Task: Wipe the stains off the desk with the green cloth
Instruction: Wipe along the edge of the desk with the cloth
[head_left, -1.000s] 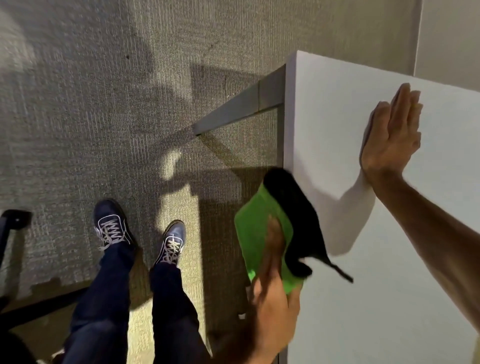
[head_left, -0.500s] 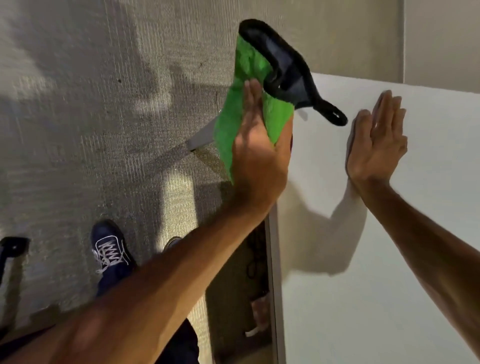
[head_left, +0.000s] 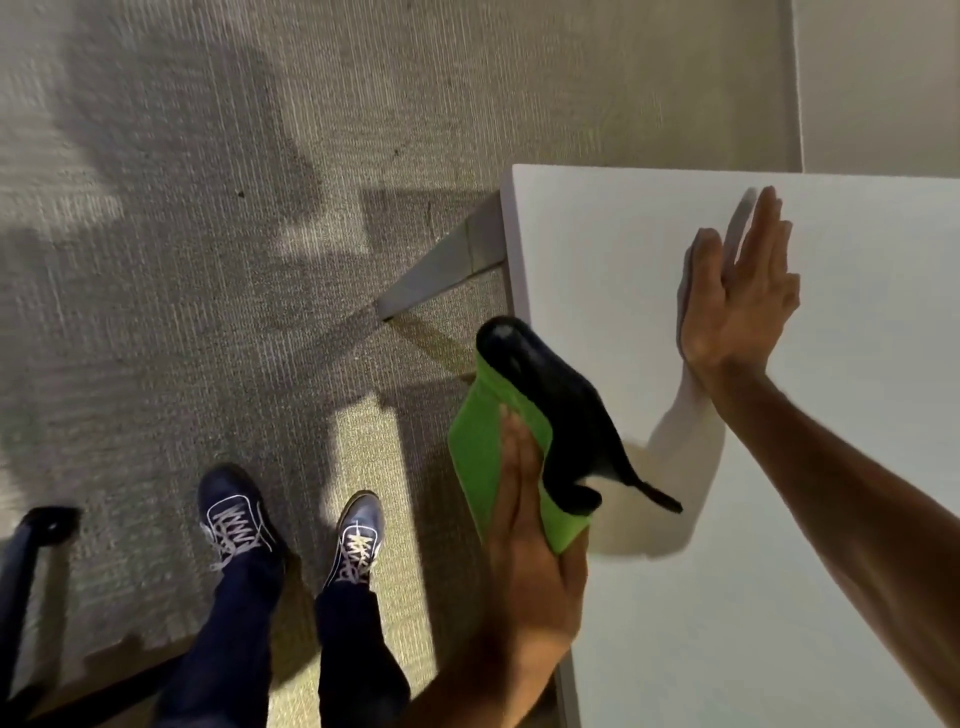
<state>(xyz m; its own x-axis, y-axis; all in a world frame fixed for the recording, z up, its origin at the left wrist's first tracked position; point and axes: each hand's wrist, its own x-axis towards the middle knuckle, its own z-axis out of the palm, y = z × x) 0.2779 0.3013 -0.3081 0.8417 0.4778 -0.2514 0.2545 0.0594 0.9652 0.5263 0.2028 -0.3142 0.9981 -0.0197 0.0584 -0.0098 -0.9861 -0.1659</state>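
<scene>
The green cloth (head_left: 475, 447), with a black backing and a black loop, is pressed against the left edge of the white desk (head_left: 779, 597). My left hand (head_left: 530, 561) holds it flat against that edge, fingers pointing away from me. My right hand (head_left: 732, 301) lies flat on the desk top, fingers together and stretched out, holding nothing. I see no clear stains on the white surface.
Grey carpet (head_left: 208, 234) covers the floor to the left. My two blue shoes (head_left: 234, 514) stand beside the desk. A grey desk leg (head_left: 441, 270) slants below the far corner. A dark chair part (head_left: 31, 571) sits at the lower left.
My left hand has pulled the cloth back along the desk's left edge, from the far corner toward me. My right hand stays flat on the top.
</scene>
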